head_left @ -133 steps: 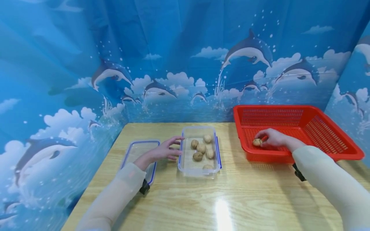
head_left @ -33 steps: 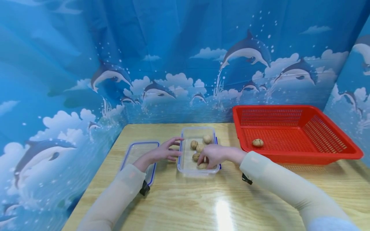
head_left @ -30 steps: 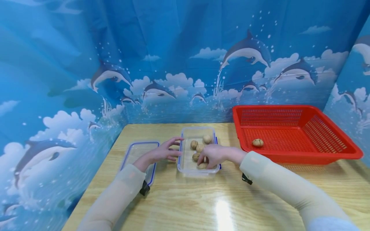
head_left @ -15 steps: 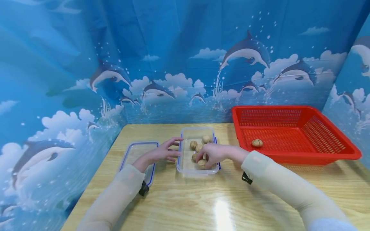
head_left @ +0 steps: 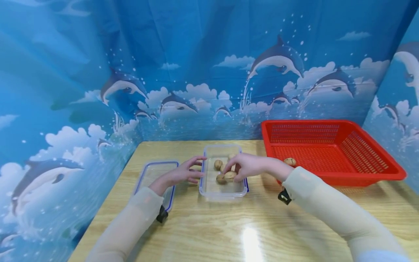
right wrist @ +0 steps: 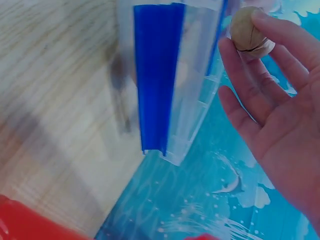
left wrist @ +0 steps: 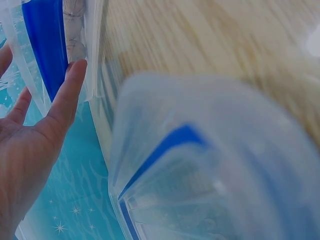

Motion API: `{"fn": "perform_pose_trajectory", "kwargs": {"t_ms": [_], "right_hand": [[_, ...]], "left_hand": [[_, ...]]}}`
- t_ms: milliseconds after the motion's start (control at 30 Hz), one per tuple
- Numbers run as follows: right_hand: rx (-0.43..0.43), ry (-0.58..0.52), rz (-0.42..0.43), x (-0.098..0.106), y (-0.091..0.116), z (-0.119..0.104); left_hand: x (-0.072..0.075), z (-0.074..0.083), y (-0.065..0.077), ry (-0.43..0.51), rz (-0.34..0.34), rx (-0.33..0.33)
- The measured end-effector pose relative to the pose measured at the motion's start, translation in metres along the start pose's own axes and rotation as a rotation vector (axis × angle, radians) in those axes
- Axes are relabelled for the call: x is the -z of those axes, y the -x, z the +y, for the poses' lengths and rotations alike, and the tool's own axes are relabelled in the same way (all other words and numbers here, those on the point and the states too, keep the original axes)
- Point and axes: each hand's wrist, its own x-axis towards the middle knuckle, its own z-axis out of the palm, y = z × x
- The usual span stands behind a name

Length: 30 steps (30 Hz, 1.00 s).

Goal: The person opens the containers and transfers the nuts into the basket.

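One walnut [right wrist: 247, 30] with a dark crack is pinched between the thumb and fingers of the right hand [head_left: 248, 166], seen in the head view over the inside of a clear plastic box [head_left: 226, 194]. Several other walnuts [head_left: 218, 165] lie in the box, some partly hidden by that hand. The left hand [head_left: 183, 171] grips nothing; its fingers are spread, their tips right at the box's left wall, though whether they press on it I cannot tell. Left of the box, partly under the left forearm, a clear lid [head_left: 156, 174] with a blue edge lies on the wooden worktop [head_left: 203, 233]. To the right stands a red basket [head_left: 347, 179] with a single walnut near its left front corner. Behind everything hangs a blue dolphin-print backdrop [head_left: 196, 36].
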Motion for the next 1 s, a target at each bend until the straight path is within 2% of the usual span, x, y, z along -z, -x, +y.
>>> {"fn": "perform_pose_trajectory", "kwargs": {"t_ms": [133,500,667,1000], "right_hand": [[0.025,0.013,0.004,0.006,0.007,-0.003],[0.034,-0.009,0.098,0.026,0.038,-0.008],[-0.01,-0.033,0.146,0.034,0.054,-0.005],[-0.15,0.038,0.283,0.046,0.094,0.002]], "left_hand": [[0.0,-0.001,0.0,0.002,-0.005,-0.001],[0.001,-0.001,0.0,0.004,-0.015,-0.006],[0.001,0.0,0.001,0.012,-0.01,-0.001],[0.0,0.001,0.002,0.019,-0.005,0.002]]}}
